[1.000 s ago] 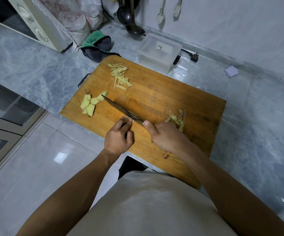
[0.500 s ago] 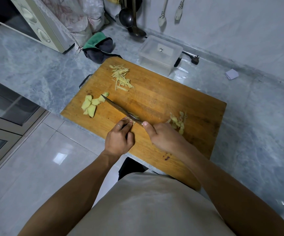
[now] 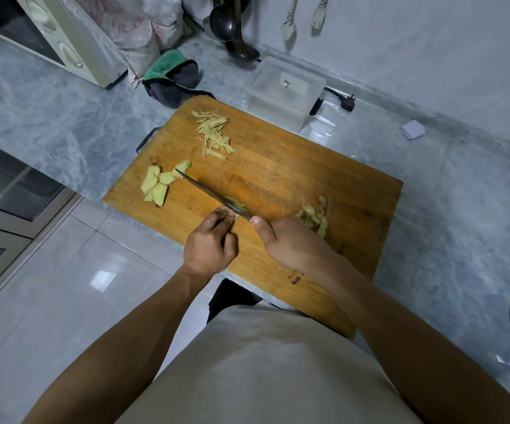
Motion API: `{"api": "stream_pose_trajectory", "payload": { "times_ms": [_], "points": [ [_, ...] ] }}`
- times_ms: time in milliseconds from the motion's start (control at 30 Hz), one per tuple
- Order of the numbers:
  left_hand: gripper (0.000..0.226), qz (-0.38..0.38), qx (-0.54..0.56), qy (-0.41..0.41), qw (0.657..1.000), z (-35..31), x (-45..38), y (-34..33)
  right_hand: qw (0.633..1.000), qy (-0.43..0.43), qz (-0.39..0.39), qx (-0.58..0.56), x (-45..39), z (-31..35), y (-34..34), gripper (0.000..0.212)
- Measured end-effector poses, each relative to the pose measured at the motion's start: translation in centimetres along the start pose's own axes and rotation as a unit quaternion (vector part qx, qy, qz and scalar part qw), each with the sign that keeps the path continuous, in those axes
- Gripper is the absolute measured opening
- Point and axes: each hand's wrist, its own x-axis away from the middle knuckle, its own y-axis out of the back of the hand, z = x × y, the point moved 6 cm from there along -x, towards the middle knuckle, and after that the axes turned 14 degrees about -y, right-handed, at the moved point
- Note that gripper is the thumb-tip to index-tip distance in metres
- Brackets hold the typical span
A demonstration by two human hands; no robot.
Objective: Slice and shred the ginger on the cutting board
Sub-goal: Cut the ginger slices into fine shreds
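Gripping the knife (image 3: 208, 191) handle, the right hand (image 3: 290, 243) lays its thumb along the spine. The left hand (image 3: 209, 243) pins a ginger piece (image 3: 236, 206) under curled fingertips beside the blade, near the cutting board (image 3: 293, 179)'s front edge.

A clear plastic box (image 3: 284, 90), green cloth (image 3: 168, 76) and microwave (image 3: 61, 38) sit on the counter (image 3: 48, 117).
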Motion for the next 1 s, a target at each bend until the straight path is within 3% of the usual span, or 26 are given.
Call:
{"api": "stream_pose_trajectory", "payload": {
  "times_ms": [533, 1000],
  "points": [
    [0.044, 0.004, 0.003, 0.003, 1.000, 0.2, 0.1, 0.0, 1.000, 0.012, -0.002, 0.010, 0.0, -0.4, 0.1, 0.079],
    [0.042, 0.000, -0.014, 0.005, 1.000, -0.3, 0.0, 0.4, 1.000, 0.000, -0.014, 0.011, 0.1, 1.1, -0.9, 0.071]
  ]
}}
